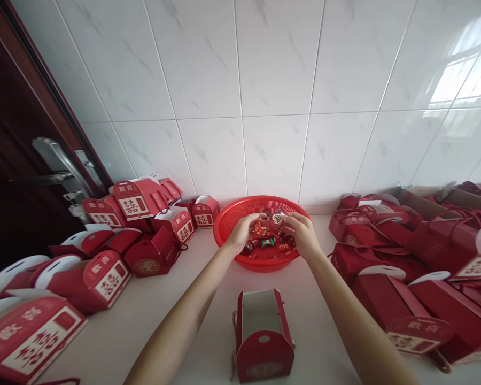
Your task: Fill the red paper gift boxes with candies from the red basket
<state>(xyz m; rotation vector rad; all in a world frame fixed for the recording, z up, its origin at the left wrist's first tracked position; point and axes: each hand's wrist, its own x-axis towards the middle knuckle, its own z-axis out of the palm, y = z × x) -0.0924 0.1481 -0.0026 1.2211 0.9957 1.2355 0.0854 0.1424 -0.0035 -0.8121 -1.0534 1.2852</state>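
Note:
Both hands reach into a red plastic basket (229,213) of wrapped candies (268,243) by the tiled wall. My right hand (303,233) is closed on a small dark red candy packet (278,218) with a pale round label, raised a little above the pile. My left hand (240,233) is over the basket's left side, its fingers stretched toward the packet and apart from it as far as I can see. Below the basket, between my forearms, stands an open red gift box (265,353) with rope at its sides and a pale hollow inside.
Several red gift boxes (104,280) with pale labels stand in rows and a stack on the left. More red boxes (401,305) crowd the right side of the white surface (200,299). A dark door (20,107) with a metal handle is at the far left.

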